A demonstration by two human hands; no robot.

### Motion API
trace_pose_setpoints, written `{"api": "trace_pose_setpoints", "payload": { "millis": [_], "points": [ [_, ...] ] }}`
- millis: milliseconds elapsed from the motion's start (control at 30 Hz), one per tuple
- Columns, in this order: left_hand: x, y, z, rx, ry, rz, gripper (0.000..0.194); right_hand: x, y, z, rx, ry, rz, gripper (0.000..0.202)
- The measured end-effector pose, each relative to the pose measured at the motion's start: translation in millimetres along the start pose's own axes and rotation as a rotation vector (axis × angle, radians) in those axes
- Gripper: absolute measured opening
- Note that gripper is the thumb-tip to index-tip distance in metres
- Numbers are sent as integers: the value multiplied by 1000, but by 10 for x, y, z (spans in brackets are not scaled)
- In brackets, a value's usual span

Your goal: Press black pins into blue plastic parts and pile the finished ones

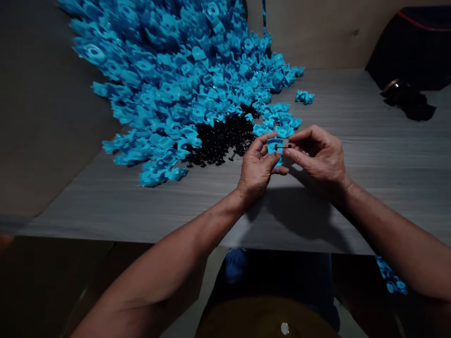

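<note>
My left hand (256, 165) is closed round a small bright-blue plastic piece (274, 143), its open side turned up toward me. Between thumb and fingertips, my right hand (319, 154) pinches one end of a thin black axle (283, 147) with a small knob or wheel at each end. The axle lies across the blue piece, its far end over the piece's middle; whether it is seated there I cannot tell. Just beyond my hands are several loose blue pieces (280, 117). To the left of them is a heap of black axles (221, 140).
A large pile of blue plastic pieces (169, 84) covers the back left of the grey wood-grain table (148, 211). One blue piece (305, 97) lies apart. At the back right are a dark bag (412, 51) and a black object (408, 99). More blue pieces (391, 277) show below the table edge.
</note>
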State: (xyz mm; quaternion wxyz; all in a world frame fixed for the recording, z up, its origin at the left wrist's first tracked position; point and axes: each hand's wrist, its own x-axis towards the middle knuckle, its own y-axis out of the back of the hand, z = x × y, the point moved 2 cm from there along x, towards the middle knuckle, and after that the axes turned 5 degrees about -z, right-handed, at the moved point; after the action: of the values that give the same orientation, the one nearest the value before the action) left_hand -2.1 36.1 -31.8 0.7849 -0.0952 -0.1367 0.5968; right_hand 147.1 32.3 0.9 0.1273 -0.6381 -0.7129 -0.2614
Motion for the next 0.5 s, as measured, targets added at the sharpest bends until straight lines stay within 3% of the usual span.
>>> {"api": "trace_pose_setpoints", "payload": {
  "millis": [267, 500],
  "points": [
    [21, -31, 34, 113, -170, -41, 46, -5, 13, -61, -305, 275, 14, 11],
    [-19, -44, 80, 194, -206, -42, 39, -13, 6, -72, -391, 345, 26, 10]
  ]
}}
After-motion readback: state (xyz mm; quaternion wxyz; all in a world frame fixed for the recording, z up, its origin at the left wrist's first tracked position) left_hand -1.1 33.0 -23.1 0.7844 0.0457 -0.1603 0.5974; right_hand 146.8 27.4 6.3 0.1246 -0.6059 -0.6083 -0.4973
